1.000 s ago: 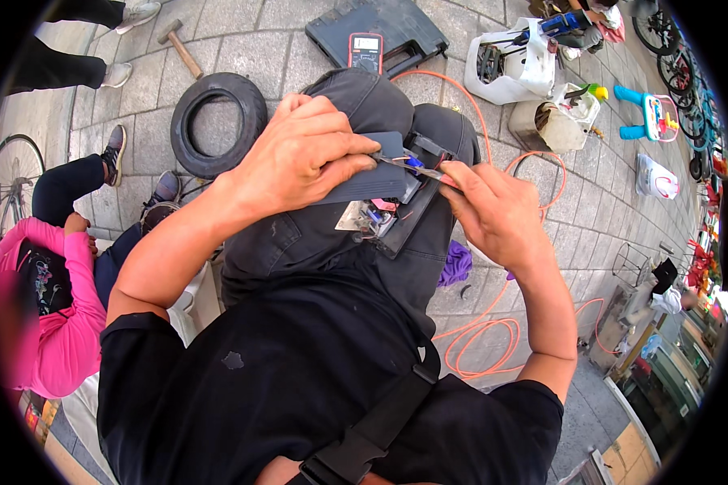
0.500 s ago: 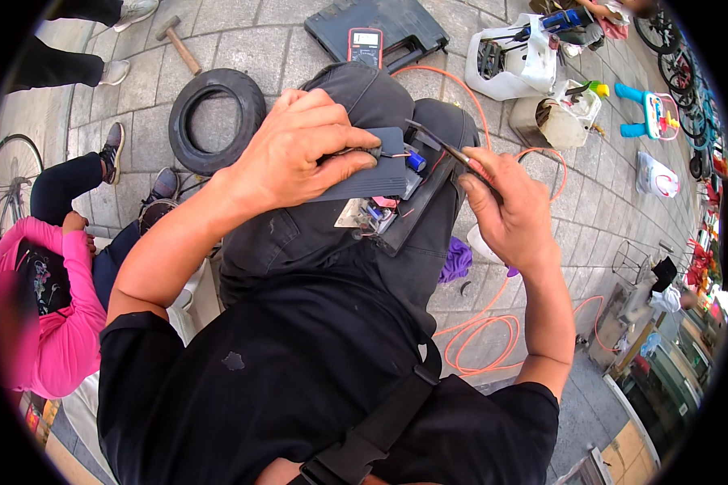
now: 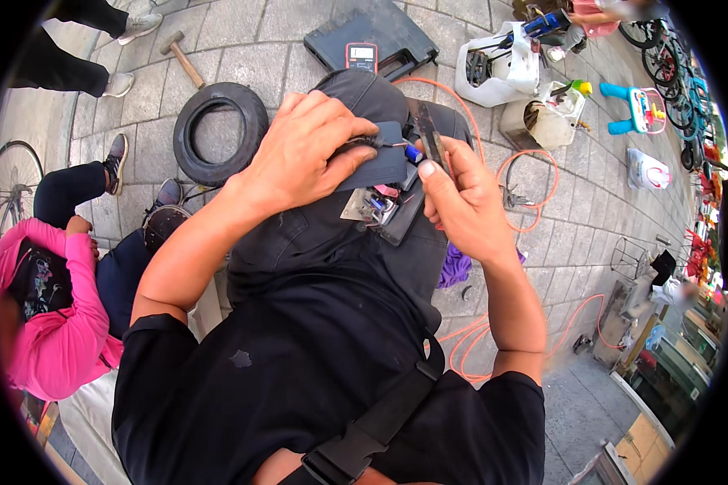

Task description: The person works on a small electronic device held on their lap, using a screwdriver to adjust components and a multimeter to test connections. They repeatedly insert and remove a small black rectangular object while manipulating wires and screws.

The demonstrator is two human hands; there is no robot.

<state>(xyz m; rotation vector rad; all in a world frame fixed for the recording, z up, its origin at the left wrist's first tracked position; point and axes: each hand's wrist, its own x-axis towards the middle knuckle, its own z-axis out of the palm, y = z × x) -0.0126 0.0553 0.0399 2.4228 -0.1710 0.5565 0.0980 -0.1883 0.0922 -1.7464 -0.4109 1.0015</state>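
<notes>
A flat grey panel (image 3: pixel 387 168) and an opened dark casing (image 3: pixel 403 225) rest across my thighs. Loose wires and small parts (image 3: pixel 377 206) show inside the casing. My left hand (image 3: pixel 295 158) is closed in a pinch over the panel, with dark wires (image 3: pixel 362 142) between thumb and fingers. Close to its fingertips, a small blue cylinder (image 3: pixel 413 153) sits on a thin lead. In my right hand (image 3: pixel 467 194) is a dark, flat, blade-like metal tool (image 3: pixel 427 133), its broad face showing and its tip pointing away from me. The tool lies close beside the blue cylinder.
Beyond my knees are a red multimeter (image 3: pixel 361 56) and a dark tool case (image 3: pixel 404 36). A small tyre (image 3: pixel 188 153) and a mallet (image 3: pixel 188 66) lie left. White cut-open containers (image 3: pixel 493 93), an orange hose (image 3: pixel 556 182) and a purple cloth (image 3: pixel 455 267) are right. A person in pink (image 3: pixel 81 323) sits at left.
My right hand has moved left and turned the tool, so its broad face shows instead of its thin edge. It is now closer to the blue cylinder. My left hand keeps its pinch.
</notes>
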